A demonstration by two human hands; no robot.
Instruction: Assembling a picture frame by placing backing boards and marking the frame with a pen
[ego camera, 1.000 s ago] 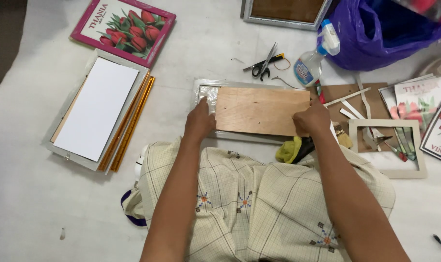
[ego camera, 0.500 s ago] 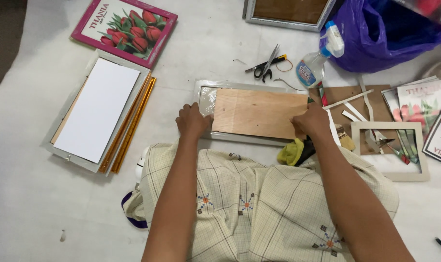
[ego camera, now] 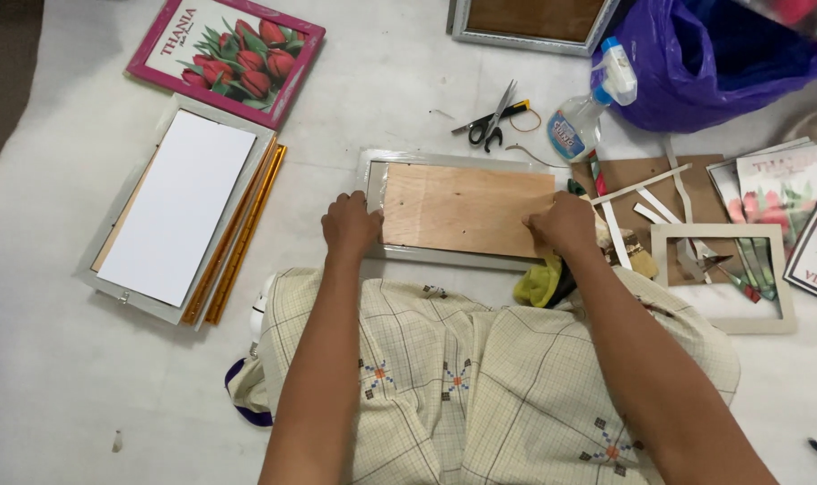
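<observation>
White floor cloth bears a silver frame (ego camera: 372, 180) backed by rectangular plywood board (ego camera: 467, 208); left hand (ego camera: 350, 224) and right hand (ego camera: 563, 223) press fingers-down on its ends, gripping nothing.

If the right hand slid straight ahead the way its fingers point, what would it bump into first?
Probably the scissors. The right hand points up-left across the wooden board it already rests on, though the exact line is uncertain.

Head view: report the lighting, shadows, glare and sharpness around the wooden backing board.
Head view: soft, even light, only faint shadows under the left hand and right hand; no glare on the wooden backing board, slight sheen on the silver frame around it; centre sharp, the purple bag cut off at the top edge.
</observation>
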